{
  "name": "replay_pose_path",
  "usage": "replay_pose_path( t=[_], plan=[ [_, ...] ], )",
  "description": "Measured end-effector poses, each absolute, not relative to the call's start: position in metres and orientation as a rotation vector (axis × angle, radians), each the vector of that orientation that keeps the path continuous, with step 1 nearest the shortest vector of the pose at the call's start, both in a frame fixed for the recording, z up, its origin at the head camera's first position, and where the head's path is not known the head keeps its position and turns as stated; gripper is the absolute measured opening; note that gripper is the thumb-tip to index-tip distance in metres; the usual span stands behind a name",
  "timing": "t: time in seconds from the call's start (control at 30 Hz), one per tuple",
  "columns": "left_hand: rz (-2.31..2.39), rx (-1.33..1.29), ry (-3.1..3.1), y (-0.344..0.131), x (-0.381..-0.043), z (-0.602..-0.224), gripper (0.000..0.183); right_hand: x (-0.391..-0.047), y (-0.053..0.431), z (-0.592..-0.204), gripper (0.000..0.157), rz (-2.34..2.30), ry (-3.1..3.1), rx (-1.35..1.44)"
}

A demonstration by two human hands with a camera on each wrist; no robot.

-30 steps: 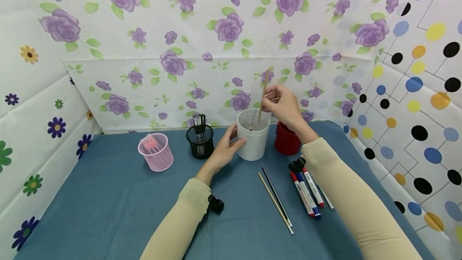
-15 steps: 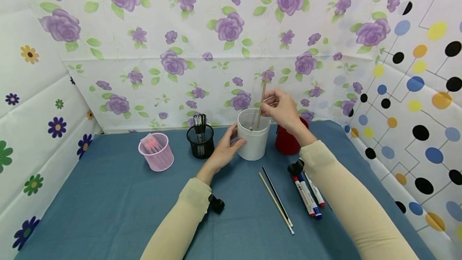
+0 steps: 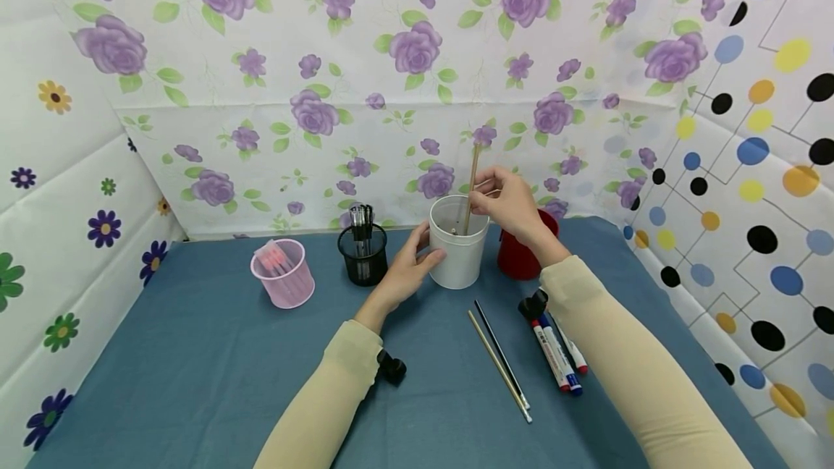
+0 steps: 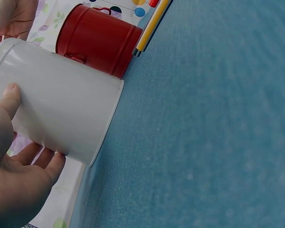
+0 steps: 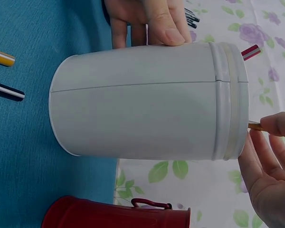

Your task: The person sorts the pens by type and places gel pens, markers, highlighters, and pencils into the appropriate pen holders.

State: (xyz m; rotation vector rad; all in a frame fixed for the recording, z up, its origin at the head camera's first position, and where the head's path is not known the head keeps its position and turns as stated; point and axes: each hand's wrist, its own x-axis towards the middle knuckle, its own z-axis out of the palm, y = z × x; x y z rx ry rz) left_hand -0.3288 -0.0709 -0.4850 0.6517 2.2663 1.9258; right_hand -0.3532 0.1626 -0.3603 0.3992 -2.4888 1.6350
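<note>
A white pen holder (image 3: 458,259) stands upright on the cloth. My left hand (image 3: 406,268) holds its left side, thumb in front and fingers behind, as the left wrist view shows. Above its rim, my right hand (image 3: 508,201) pinches a thin tan pencil (image 3: 473,165) between thumb and fingers. The pencil's lower part is inside the holder. Small tips of other things show inside, too small to tell. Beyond the rim in the right wrist view sticks out a red striped end (image 5: 251,52). A red pen holder (image 3: 517,255) stands close to the right, partly behind my right forearm.
Two pencils, one gold (image 3: 498,368) and one black (image 3: 496,342), lie in front of the white holder. Several markers (image 3: 554,357) lie to the right, partly under my sleeve. A black mesh holder with pens (image 3: 362,263) and a pink holder (image 3: 287,288) stand at the left.
My right hand has come down a little with the pencil, which reaches lower into the white pen holder. My left hand stays on the holder.
</note>
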Motion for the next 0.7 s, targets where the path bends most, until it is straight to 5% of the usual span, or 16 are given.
replay_pose_path(
  t=[0.7],
  plan=[
    [1.946,0.688,2.252,-0.071,-0.33,-0.487,0.07,-0.327,0.189,-0.35,0.025,1.369,-2.529,0.492]
  ],
)
